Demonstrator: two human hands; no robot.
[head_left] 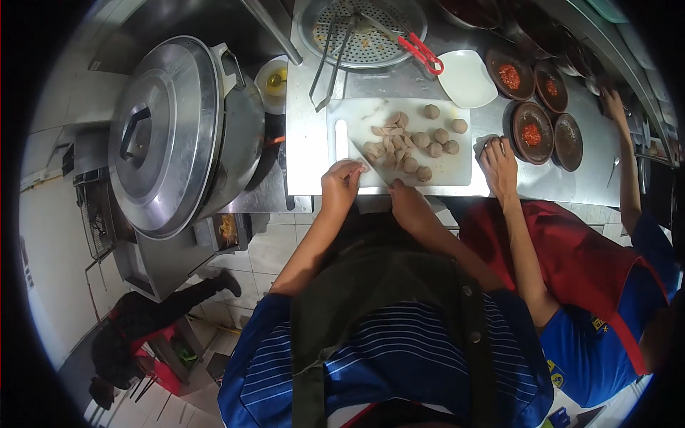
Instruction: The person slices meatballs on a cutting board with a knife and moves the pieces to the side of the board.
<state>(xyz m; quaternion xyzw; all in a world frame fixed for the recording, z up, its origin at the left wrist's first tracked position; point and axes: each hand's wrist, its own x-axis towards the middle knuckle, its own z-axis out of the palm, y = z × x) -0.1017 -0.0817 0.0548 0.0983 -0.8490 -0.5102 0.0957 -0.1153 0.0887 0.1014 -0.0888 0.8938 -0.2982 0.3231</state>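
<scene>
My right hand (408, 200) is closed round the handle of a knife (372, 163), its blade pointing up and left across the near edge of a white cutting board (457, 171). My left hand (342, 180) pinches a small piece of meatball (364, 167) beside the blade. Several brown whole meatballs (422, 140) sit on the right half of the board. Left of them lies a loose heap of meatball slices (390, 143), just beyond the knife.
Behind the board are a perforated steel tray (342, 43), red-handled tongs (421, 53) and a white plate (467, 78). Brown bowls (531, 133), some with red sauce, stand right, near a co-worker's hand (498, 167). A big lidded pot (185, 135) stands left. Another person crouches lower left.
</scene>
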